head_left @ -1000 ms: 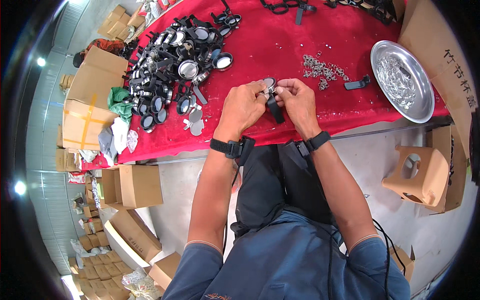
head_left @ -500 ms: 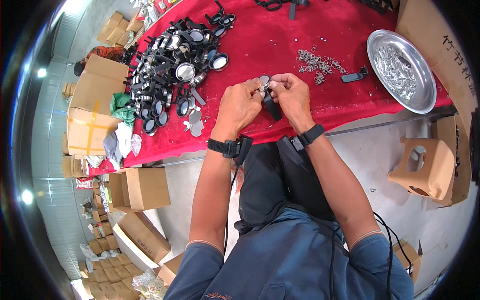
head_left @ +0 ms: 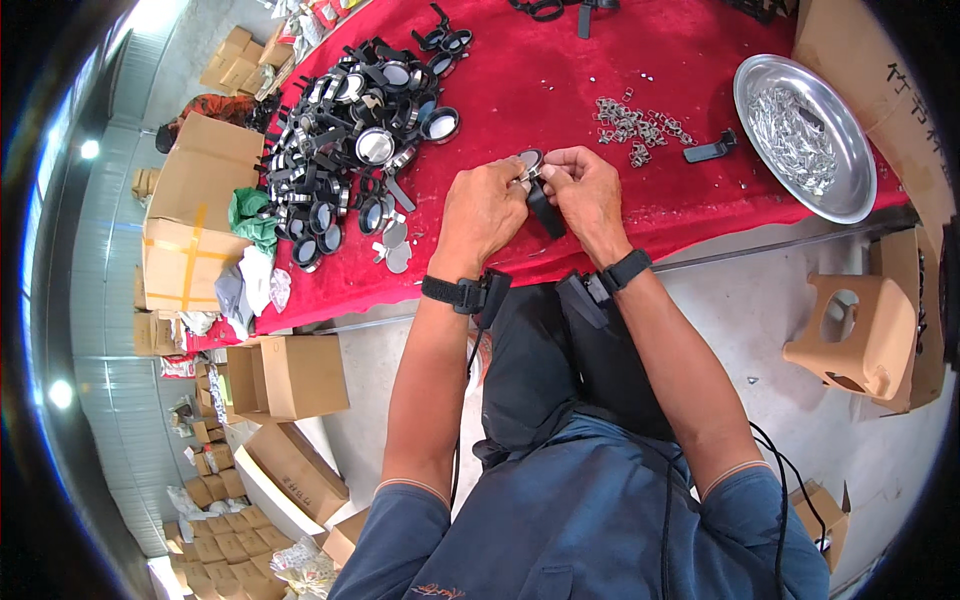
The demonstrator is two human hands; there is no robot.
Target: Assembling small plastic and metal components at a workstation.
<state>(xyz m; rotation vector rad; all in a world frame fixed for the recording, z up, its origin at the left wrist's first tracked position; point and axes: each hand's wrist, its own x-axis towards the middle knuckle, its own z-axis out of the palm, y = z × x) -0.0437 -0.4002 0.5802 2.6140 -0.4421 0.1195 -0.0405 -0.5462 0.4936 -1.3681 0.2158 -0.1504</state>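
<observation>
Hands: both mine are up over the near edge of the counter (head_left: 620, 110), fingertips pinched together on one small piece.
Left hand (head_left: 487, 208): closed on the round mirror part (head_left: 529, 160), thumb and fingers gripping its rim from the left.
Right hand (head_left: 585, 190): closed on the same part from the right, with its black handle (head_left: 546, 210) hanging down between my palms.
Where it sits: the mirror part is held off the red cloth, right between both hands, touching both.
Risk, slip: my grip is only fingertips on a thin rim; I judge a twist could pop the round piece loose and drop it off the counter edge onto the floor.
Risk, smear: my fingers lie near the glass, so marks seem likely.
Nearby: heap of black mirrors (head_left: 345, 130) to my left, loose metal clips (head_left: 635, 122) and a steel bowl (head_left: 752, 92) to my right.
</observation>
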